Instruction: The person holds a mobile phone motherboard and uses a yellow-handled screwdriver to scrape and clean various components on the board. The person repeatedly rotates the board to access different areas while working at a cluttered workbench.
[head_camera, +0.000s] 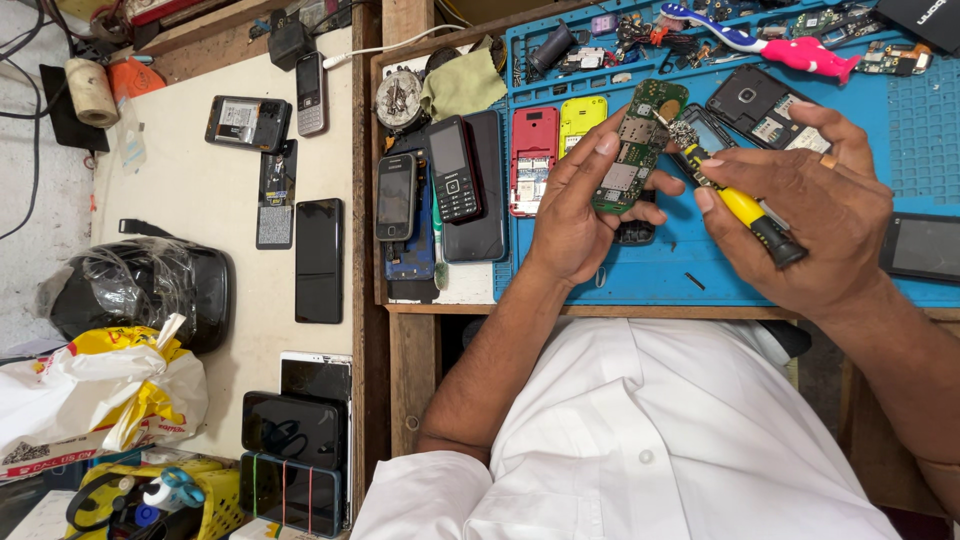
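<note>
Nearest to us, our left hand (575, 215) holds a green circuit board (633, 150) upright above the blue mat (660, 270), its fingers (600, 150) clamped along the board's left edge with the thumb braced behind the lower end. Just beside it, our right hand (810, 215) has its fingers closed on a small screwdriver (745, 210) with a yellow and black handle, the tip resting against the board's upper right corner, where a small metal part (683, 132) sits. To do this well, we judge that the left grip should stay on the bare edges and off the components, and the driver should meet the board square and with light pressure, so the tip does not skid across the tracks. Keeping both wrists low and close to the worktop (640, 312) would steady the tip. Under the board a small dark piece (636, 233) lies on the mat. Left of our hands lie a red phone shell (533, 160) and a yellow one (582, 118), then two dark keypad phones (455, 168) and a black slab phone (487, 225). Beyond the board sits an opened black handset (755, 105), and farther back a pink and blue toothbrush (770, 45) lies among loose boards and parts, too small to tell apart. Well off to the left, more phones (318, 260) rest on a pale table (200, 290).
</note>
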